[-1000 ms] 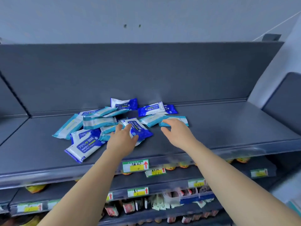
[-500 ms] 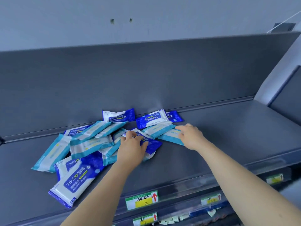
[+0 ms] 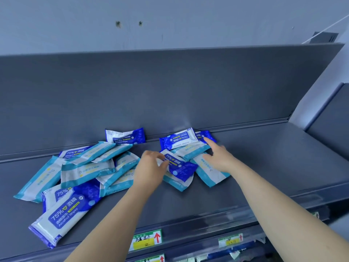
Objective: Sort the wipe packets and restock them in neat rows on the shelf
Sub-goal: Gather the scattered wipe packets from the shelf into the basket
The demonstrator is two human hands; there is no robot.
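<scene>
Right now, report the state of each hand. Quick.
Left hand: pinches the end of a dark blue packet.
Right hand: open, fingers spread, resting over a teal packet.

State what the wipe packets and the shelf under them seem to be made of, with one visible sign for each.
Alcohol wipe packets: likely soft plastic film, glossy and printed; the skin wrinkles, catches light and has flat sealed ends. Shelf: probably painted sheet metal, dark grey and matt; thin, flat, with a folded front edge. Metal is a guess from shape alone.
</scene>
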